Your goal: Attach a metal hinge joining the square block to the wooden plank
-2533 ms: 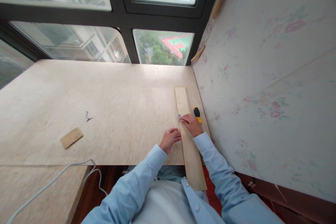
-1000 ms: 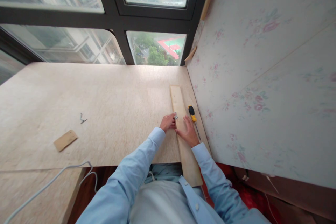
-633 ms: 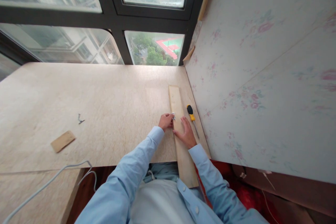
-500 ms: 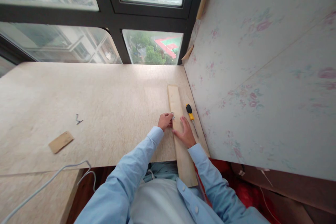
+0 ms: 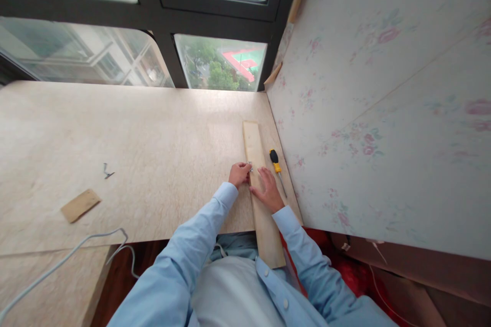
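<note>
A long pale wooden board (image 5: 253, 139) lies on the windowsill-like counter, its near end jutting over the front edge toward my body. My left hand (image 5: 239, 174) is at the board's left edge, thumb and finger pinched on a small shiny metal fitting (image 5: 250, 166). Its exact shape is too small to make out. My right hand (image 5: 269, 192) rests on the board just to the right and nearer to me, fingers stretched out and thumb apart. To the right of the board lies a yellow and black screwdriver (image 5: 275, 161), its shaft pointing toward me.
On the left of the counter (image 5: 164, 163) are small metal pieces (image 5: 108, 171) and a flat brown cardboard piece (image 5: 81, 205). A pale cable (image 5: 86, 239) loops over the front left edge. A flower-papered wall (image 5: 345, 112) bounds the right, and windows (image 5: 220, 61) the back.
The whole view has shifted slightly. Both hands stay at the same part of the board, the left still pinching the metal fitting; the right-hand fingers have shifted slightly on the wood.
</note>
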`<move>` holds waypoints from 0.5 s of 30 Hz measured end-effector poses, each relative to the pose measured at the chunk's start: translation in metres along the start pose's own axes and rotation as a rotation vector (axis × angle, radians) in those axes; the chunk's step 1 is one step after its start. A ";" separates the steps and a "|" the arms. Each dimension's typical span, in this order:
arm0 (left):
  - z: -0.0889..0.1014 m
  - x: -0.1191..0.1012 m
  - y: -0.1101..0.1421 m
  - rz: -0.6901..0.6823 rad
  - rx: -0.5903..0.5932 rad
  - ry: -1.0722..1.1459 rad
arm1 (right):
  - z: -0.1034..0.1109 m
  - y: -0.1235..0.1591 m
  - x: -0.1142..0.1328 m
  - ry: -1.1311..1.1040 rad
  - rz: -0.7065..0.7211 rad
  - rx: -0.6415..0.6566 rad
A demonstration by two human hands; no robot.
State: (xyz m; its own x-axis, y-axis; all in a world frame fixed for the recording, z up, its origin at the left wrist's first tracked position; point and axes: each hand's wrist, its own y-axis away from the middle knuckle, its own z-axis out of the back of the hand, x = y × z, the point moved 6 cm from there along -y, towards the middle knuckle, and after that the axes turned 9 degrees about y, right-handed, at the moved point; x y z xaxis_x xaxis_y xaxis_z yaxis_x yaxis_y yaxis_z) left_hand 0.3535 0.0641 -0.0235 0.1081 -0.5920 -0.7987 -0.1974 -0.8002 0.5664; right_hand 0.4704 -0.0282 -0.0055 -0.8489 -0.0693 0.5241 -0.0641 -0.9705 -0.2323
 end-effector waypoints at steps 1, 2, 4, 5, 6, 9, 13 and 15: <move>0.000 0.000 0.000 -0.002 -0.002 -0.003 | 0.000 0.000 0.000 0.000 -0.002 0.005; 0.000 0.000 0.000 -0.004 -0.005 -0.005 | 0.000 0.000 -0.001 0.001 -0.003 0.008; 0.000 0.000 0.000 -0.010 -0.009 -0.011 | 0.001 -0.001 -0.001 0.005 0.000 0.009; 0.000 0.000 -0.001 -0.015 -0.012 -0.014 | 0.000 -0.001 -0.001 0.010 0.004 0.009; 0.000 0.000 -0.001 -0.021 -0.016 -0.018 | 0.000 -0.001 0.000 0.017 0.007 0.010; 0.001 0.001 -0.001 -0.038 -0.029 -0.032 | -0.001 -0.002 0.001 0.043 0.019 0.022; 0.002 0.002 -0.003 -0.055 -0.043 -0.054 | -0.003 -0.004 0.003 0.073 0.028 0.035; 0.003 0.003 -0.004 -0.060 -0.048 -0.063 | -0.004 -0.005 0.004 0.084 0.027 0.030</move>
State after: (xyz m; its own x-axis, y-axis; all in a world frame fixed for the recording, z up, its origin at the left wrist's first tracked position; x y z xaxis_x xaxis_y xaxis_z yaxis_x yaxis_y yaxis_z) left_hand 0.3517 0.0658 -0.0285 0.0564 -0.5365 -0.8420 -0.1449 -0.8388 0.5248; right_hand 0.4657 -0.0227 -0.0057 -0.8910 -0.0770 0.4473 -0.0260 -0.9752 -0.2198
